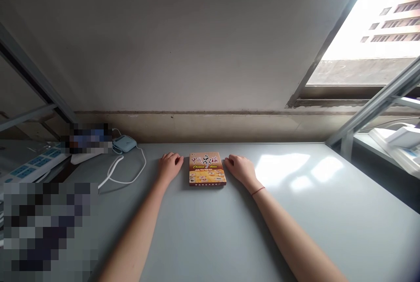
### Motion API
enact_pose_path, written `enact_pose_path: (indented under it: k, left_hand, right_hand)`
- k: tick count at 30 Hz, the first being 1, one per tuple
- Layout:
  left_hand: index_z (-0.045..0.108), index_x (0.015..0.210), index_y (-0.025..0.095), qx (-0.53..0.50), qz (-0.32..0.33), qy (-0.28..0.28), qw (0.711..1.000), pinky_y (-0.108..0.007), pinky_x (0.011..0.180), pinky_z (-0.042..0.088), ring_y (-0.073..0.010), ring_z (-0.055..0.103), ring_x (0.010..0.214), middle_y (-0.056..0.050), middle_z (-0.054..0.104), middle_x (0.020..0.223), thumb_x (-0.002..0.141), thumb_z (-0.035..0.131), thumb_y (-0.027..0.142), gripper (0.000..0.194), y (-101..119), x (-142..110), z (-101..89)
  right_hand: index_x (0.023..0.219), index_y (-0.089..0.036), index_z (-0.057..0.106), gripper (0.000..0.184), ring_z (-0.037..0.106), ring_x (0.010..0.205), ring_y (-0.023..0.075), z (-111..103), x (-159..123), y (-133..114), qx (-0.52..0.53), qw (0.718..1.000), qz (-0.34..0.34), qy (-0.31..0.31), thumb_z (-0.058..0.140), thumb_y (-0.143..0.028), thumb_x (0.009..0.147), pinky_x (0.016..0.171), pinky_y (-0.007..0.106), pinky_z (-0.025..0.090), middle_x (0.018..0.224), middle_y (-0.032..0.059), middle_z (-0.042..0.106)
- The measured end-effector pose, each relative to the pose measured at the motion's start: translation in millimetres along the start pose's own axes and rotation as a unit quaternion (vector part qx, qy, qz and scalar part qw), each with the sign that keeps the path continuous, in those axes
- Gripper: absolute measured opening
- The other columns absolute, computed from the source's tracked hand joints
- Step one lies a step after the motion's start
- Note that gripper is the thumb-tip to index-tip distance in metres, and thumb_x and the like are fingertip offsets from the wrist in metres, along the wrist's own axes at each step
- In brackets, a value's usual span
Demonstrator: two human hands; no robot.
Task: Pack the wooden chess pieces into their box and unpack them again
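Chinese chess box (207,169): one, flat on grey counter (197,234). Left hand (169,166) just beside, at its nine o'clock; right hand (242,168) at three. Each grip: fingers loosely curled in, pinching nothing. Handling, as judged: even, light pressure from both sides.

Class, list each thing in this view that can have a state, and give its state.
Chinese chess box: closed, lying flat.
Left hand: loosely curled, beside the box.
Right hand: loosely curled, on the box's other side.
Red wristband: worn on the right wrist.
White cord: loosely looped.
Power strip: on or off, cannot tell.
Table: partly sunlit.
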State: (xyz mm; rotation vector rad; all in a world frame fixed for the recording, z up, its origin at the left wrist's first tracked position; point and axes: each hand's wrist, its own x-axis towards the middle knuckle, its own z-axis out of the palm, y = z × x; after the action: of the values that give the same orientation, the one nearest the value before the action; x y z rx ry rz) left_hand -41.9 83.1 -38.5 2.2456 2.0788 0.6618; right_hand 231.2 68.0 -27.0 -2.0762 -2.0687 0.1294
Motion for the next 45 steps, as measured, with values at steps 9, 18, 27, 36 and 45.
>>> enact_pose_path:
  k: [9, 18, 27, 36, 45]
  left_hand:
    - [0.063, 0.072, 0.02, -0.001, 0.011, -0.004, 1.0, -0.029, 0.073, 0.035, -0.0187, 0.055, 0.081, -0.003, 0.065, 0.083, 0.09, 0.05, 0.031, 0.025, -3.3, 0.8, 1.8]
    - [0.064, 0.072, 0.02, 0.003, 0.013, -0.005, 1.0, -0.03, 0.074, 0.036, -0.0191, 0.055, 0.081, -0.004, 0.066, 0.084, 0.09, 0.049, 0.032, 0.026, -4.0, 1.6, 1.9]
    - [0.064, 0.072, 0.021, 0.008, 0.017, -0.004, 1.0, -0.03, 0.074, 0.037, -0.0191, 0.055, 0.081, -0.004, 0.066, 0.084, 0.09, 0.049, 0.033, 0.026, -5.1, 1.4, 2.1]
    - [0.065, 0.074, 0.021, 0.004, 0.02, -0.001, 1.0, -0.029, 0.074, 0.037, -0.0192, 0.056, 0.081, -0.004, 0.065, 0.083, 0.09, 0.049, 0.032, 0.025, -5.7, 1.4, 3.0]
    - [0.064, 0.073, 0.021, 0.003, 0.018, 0.001, 1.0, -0.03, 0.074, 0.037, -0.0193, 0.055, 0.08, -0.004, 0.066, 0.083, 0.09, 0.049, 0.031, 0.025, -5.2, 1.9, 2.9]
  right_hand:
    - [0.068, -0.02, 0.063, 0.036, 0.055, 0.062, 0.0144, -0.9, 0.1, 0.1, 0.006, 1.0, -0.004, -0.003, 0.039, -0.032, 0.092, 0.051, 0.026, 0.02, 0.072, 0.0053, 0.067]
    - [0.07, -0.02, 0.065, 0.039, 0.058, 0.064, 0.0156, 0.3, 1.4, -0.2, -0.002, 1.0, 0.004, -0.009, 0.038, -0.034, 0.093, 0.051, 0.026, 0.021, 0.074, 0.0064, 0.068]
    - [0.072, -0.02, 0.066, 0.039, 0.059, 0.064, 0.0161, 1.0, 1.9, 0.4, -0.005, 1.0, 0.003, -0.009, 0.037, -0.034, 0.093, 0.051, 0.026, 0.021, 0.075, 0.0065, 0.069]
    - [0.071, -0.021, 0.067, 0.039, 0.059, 0.065, 0.0161, 0.5, 2.2, -0.4, -0.006, 1.0, 0.004, -0.01, 0.038, -0.034, 0.094, 0.051, 0.026, 0.022, 0.075, 0.0063, 0.069]
    - [0.073, -0.021, 0.067, 0.039, 0.059, 0.064, 0.0158, 1.2, 2.3, 0.0, -0.007, 1.0, 0.003, -0.008, 0.038, -0.035, 0.094, 0.051, 0.026, 0.022, 0.075, 0.0063, 0.069]
